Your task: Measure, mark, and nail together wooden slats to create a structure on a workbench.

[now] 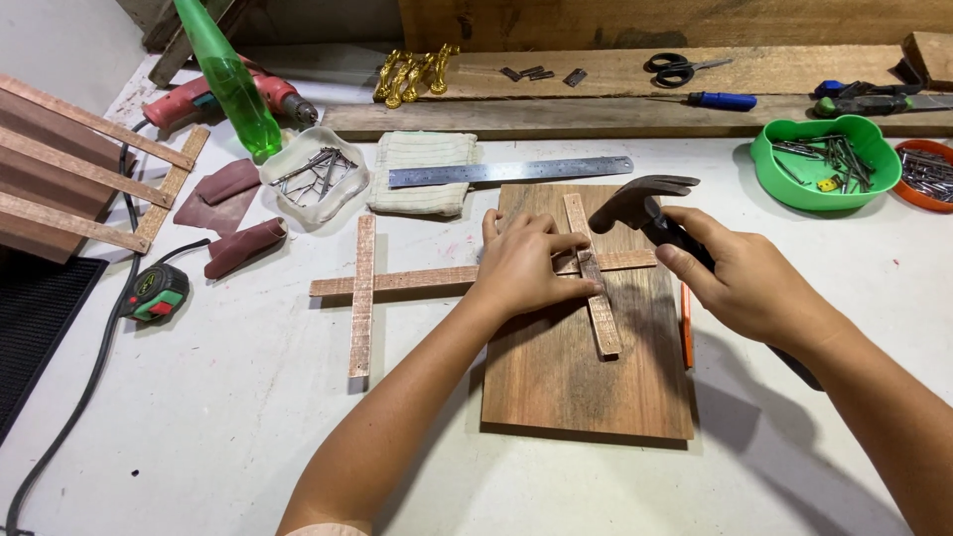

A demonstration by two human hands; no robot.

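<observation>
Nailing step: your left hand (526, 268) pressed flat on the crossed wooden strips (592, 275); your right hand (740, 283) gripped the hammer (635, 206), poised near mid-desk; a square blow seemed due.

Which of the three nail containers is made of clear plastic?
The clear plastic tray of nails beside the green bottle; the two at far right are green and orange.

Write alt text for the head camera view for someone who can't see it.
A person's left hand presses thin wooden strips, crossed on a brown board, while the right hand holds a claw hammer just above them. A steel ruler, tape measure and green bowl of nails lie on the white table.
</observation>
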